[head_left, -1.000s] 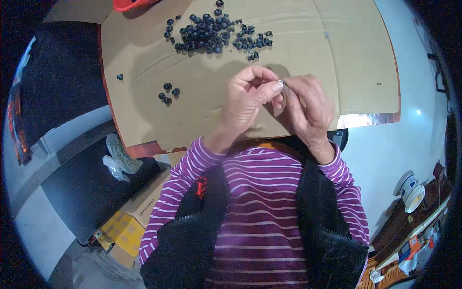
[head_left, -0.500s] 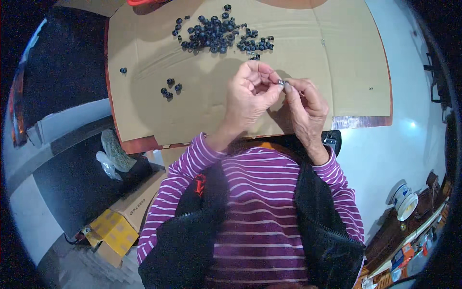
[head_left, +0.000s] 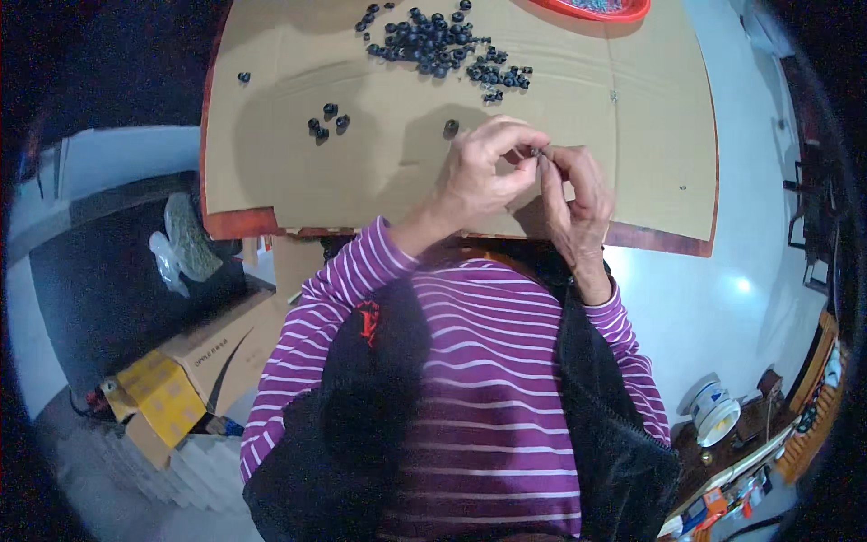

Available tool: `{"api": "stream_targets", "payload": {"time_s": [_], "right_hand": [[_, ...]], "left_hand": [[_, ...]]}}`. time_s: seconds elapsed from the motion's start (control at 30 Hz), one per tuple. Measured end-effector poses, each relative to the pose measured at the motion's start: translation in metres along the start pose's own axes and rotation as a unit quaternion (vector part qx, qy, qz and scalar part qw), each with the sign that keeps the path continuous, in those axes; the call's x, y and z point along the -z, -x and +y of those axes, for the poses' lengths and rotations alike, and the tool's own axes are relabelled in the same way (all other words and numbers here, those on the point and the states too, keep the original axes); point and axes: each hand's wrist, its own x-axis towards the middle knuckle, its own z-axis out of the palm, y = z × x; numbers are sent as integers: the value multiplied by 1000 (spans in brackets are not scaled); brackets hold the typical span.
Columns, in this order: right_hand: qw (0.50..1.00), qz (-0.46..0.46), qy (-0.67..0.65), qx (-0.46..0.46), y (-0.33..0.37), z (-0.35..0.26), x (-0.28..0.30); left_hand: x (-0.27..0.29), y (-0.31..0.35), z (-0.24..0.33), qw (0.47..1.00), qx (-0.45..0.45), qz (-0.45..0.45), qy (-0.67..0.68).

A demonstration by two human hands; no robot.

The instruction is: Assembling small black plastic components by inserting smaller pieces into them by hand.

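Observation:
Above the cardboard sheet [head_left: 397,185], my left hand [head_left: 483,172] and my right hand [head_left: 580,194] meet fingertip to fingertip. Both are closed in a pinch around a tiny dark part [head_left: 538,153], mostly covered by the fingers and too small to name. Just beyond my left hand lies a single black round piece [head_left: 452,128]. Farther off is a pile of black round knob-like pieces [head_left: 432,41]. To its right sits a group of smaller dark pieces [head_left: 498,72]. Left of my hands, several black pieces [head_left: 322,132] form a small cluster.
A red tray [head_left: 596,12] with small shiny bits stands at the far edge. One black piece [head_left: 244,78] lies far left, and a tiny bit [head_left: 683,188] at the right. Cardboard boxes [head_left: 221,357] stand on the floor at left; a white bucket [head_left: 713,414] is at lower right.
The view has shifted, bringing the red tray into sight at the far right. A lone black piece now shows beside my left hand. My fingers have closed further over the tiny part.

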Motion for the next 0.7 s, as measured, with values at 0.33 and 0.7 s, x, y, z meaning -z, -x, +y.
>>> {"api": "stream_targets", "payload": {"time_s": [0.33,0.7], "right_hand": [[909,-11,-332,-252,22,-2,3],[946,108,-262,-158,19,17,-20]], "left_hand": [[8,19,5,999,7,-43,18],[-20,33,-23,973,170,35,149]]}}
